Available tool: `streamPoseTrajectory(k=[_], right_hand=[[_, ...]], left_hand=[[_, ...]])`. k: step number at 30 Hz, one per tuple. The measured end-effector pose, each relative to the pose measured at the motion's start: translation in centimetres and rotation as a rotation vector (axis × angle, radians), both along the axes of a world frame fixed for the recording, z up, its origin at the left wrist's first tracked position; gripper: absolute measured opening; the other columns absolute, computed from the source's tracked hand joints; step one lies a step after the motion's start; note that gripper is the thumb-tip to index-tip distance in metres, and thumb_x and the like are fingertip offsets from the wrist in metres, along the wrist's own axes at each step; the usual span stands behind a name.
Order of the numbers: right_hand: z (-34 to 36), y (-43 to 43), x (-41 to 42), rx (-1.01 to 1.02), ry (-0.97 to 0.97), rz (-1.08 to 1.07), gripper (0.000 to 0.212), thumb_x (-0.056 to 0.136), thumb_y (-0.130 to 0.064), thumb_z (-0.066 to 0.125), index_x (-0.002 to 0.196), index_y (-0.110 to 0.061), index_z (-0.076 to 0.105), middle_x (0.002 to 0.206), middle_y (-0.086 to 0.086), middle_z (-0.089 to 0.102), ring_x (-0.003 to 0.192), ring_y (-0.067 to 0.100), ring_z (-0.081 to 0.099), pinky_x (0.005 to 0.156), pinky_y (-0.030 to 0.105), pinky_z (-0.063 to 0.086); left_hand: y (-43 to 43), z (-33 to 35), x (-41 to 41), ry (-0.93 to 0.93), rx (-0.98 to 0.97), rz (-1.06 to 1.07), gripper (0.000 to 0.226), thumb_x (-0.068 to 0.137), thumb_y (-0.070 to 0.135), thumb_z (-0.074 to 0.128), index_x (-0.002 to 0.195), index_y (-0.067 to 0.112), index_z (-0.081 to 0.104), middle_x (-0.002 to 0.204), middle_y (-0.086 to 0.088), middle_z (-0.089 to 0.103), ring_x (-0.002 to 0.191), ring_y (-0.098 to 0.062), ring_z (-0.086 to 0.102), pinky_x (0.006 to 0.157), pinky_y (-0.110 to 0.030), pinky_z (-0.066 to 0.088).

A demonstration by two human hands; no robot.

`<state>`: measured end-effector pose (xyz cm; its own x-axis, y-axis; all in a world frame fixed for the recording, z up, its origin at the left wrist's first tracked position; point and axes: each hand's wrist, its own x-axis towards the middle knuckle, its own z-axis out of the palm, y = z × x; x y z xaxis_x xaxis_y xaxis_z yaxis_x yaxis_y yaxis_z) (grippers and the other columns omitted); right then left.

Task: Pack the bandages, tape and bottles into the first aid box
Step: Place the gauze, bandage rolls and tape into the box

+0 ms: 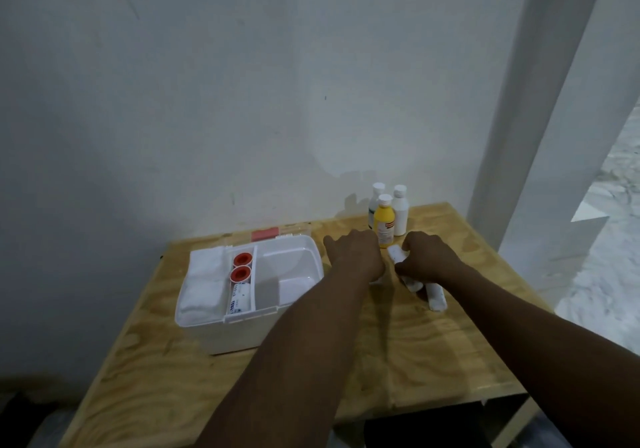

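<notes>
Pale plywood desk [433, 350] against a white wall. Open white plastic first aid box [242, 329] at left, with two red-and-white tape rolls [241, 267] and white bandages inside. Three bottles [385, 220] upright behind the hands. Left hand [356, 253] palm-down, loosely open. Right hand [429, 257] curled around white wrapped bandage rolls [398, 253].
</notes>
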<state>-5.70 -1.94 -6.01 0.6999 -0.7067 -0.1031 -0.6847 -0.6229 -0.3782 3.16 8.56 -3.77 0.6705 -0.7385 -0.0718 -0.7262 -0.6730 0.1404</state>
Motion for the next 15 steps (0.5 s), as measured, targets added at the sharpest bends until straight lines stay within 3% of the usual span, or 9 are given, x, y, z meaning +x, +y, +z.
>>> streamPoseTrajectory(k=[3,6,9,11,13,15], right_hand=[[0.5,-0.1,-0.1,0.074,-0.162,-0.021,0.050,0.082,-0.032,0.068,0.124,-0.010,0.052,0.114,0.009,0.063,0.091,0.022,0.056,0.073,0.033,0.045],[1.8,-0.1,-0.2,0.164,-0.323,-0.062,0.060,0.086,-0.032,0.065,0.138,-0.010,0.045,0.128,0.013,0.060,0.108,0.029,0.060,0.084,0.034,0.047],[3.2,0.0,-0.2,0.225,-0.439,-0.055,0.066,0.082,-0.031,0.064,0.142,-0.020,0.040,0.122,0.012,0.064,0.101,0.027,0.066,0.088,0.039,0.053],[4.5,0.5,0.0,0.232,-0.487,-0.021,0.063,0.081,-0.032,0.064,0.140,-0.025,0.042,0.113,0.010,0.067,0.088,0.024,0.067,0.070,0.034,0.056],[6.1,1.3,0.5,0.230,-0.522,-0.001,0.056,0.080,-0.027,0.063,0.133,-0.028,0.046,0.110,0.007,0.065,0.079,0.022,0.064,0.047,0.026,0.048],[7.8,2.3,1.2,0.253,-0.566,0.021,0.049,0.079,-0.023,0.062,0.126,-0.027,0.047,0.104,0.007,0.064,0.078,0.024,0.065,0.044,0.026,0.047]], left_hand=[[0.0,0.0,0.2,0.072,-0.057,0.020,0.034,0.088,0.029,0.066,0.117,0.018,0.053,0.112,-0.006,0.060,0.108,-0.029,0.061,0.097,-0.046,0.038],[0.5,1.3,1.0,0.142,-0.098,-0.033,0.048,0.090,0.038,0.062,0.129,0.014,0.047,0.124,-0.010,0.058,0.112,-0.031,0.059,0.091,-0.041,0.049],[1.6,4.3,1.9,0.191,-0.188,-0.115,0.054,0.091,0.036,0.058,0.140,0.015,0.046,0.136,-0.013,0.056,0.121,-0.033,0.055,0.096,-0.041,0.049],[2.8,6.8,2.9,0.156,-0.255,-0.140,0.046,0.090,0.031,0.060,0.133,0.018,0.055,0.133,-0.011,0.059,0.120,-0.032,0.056,0.093,-0.036,0.048],[4.4,9.0,3.9,0.140,-0.327,-0.108,0.035,0.089,0.028,0.060,0.122,0.018,0.061,0.124,-0.010,0.062,0.109,-0.029,0.058,0.085,-0.033,0.048],[6.4,10.5,5.1,0.137,-0.418,-0.050,0.024,0.088,0.027,0.061,0.110,0.018,0.063,0.113,-0.007,0.064,0.097,-0.025,0.059,0.076,-0.030,0.044]])
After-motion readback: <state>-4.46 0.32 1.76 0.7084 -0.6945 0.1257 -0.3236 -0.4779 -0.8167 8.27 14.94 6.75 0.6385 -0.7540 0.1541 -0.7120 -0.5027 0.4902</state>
